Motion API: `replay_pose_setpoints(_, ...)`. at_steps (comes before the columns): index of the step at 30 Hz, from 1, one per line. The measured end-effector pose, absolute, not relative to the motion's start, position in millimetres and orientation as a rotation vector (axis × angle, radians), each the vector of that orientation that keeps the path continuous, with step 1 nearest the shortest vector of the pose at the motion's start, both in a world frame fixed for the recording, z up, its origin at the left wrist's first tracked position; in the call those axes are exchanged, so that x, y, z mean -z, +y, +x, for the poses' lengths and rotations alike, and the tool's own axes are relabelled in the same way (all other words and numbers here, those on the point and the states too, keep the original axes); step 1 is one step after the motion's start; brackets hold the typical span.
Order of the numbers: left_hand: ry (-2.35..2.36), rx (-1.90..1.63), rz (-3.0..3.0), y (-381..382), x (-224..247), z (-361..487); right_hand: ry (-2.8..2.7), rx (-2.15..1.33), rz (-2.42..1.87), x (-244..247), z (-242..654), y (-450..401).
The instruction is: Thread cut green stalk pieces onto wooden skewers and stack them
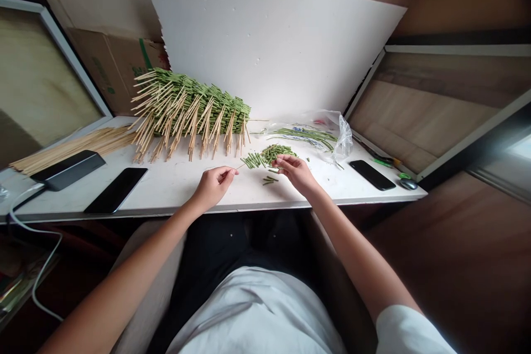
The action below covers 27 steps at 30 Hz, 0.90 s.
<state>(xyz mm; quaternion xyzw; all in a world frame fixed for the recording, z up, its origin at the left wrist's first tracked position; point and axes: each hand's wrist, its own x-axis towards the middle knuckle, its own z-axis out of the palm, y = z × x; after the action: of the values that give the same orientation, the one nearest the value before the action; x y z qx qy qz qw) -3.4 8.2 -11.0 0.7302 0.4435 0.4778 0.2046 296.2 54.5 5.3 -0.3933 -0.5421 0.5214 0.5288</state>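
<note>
Here's the left hand [216, 183], fingers pinched around the bare left end of a thin stick [240, 166], which sits over the bench [166, 193] with a row of green stem pieces [254, 160] along it, near the loose pile [277, 151]. Over on the right hand [295, 171], the fingers curl close together just beside the row, and whether they grip a piece I can't tell. The stick looks light, stiff and snappable, best held by that bare end, while the stems look smooth and easily bruised, wanting a gentle mid-length pinch!
</note>
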Motion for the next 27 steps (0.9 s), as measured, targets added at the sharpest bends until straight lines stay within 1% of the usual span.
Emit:
replay_pose_setpoints(3, 1.216, -1.324, 2.015, 8, 12, -3, -1.163, -1.315, -0.85, -12, 296, 53)
replay_pose_setpoints(12, 1.177, -1.274, 1.983, 6, 14, 1, -0.995, -1.313, -0.766, -15, 299, 54)
replay_pose_setpoints(19, 1.163, -1.255, 1.975, 4, 11, 1, -1.0, -1.269, -0.84, -21, 297, 49)
replay_pose_setpoints(27, 1.184, -1.227, 1.968, 3, 11, 1, -0.989, -1.338, -0.768, -24, 291, 43)
